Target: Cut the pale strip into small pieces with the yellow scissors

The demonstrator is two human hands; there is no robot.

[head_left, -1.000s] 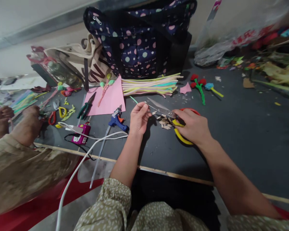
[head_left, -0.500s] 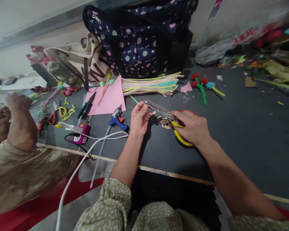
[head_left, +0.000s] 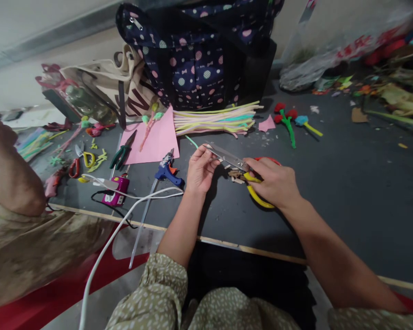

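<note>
My right hand (head_left: 277,181) grips a pair of scissors (head_left: 229,156) with yellow and red handles, its blades pointing left to my left fingertips. My left hand (head_left: 201,172) is closed in a pinch beside the blade tips. A thin green pipe cleaner (head_left: 192,141) sticks out behind those fingers; the part inside the pinch is hidden. Beneath the scissors lies a small pile of short tan and whitish cut pieces (head_left: 237,176). Behind my hands is a bundle of pale yellow, pink and turquoise pipe cleaners (head_left: 213,120).
Left of my hands lie a blue glue gun (head_left: 167,173), dark green pliers (head_left: 122,153), pink paper (head_left: 165,137) and a magenta box (head_left: 117,192) with a white cable (head_left: 115,233). A co-worker's arm (head_left: 19,178) is far left. A dotted bag (head_left: 199,59) stands behind; red pipe-cleaner flowers (head_left: 285,114) lie right.
The co-worker's hands at far left have moved up and left, uncovering pastel strips and a pink-handled tool. My hands and the scissors have barely shifted.
</note>
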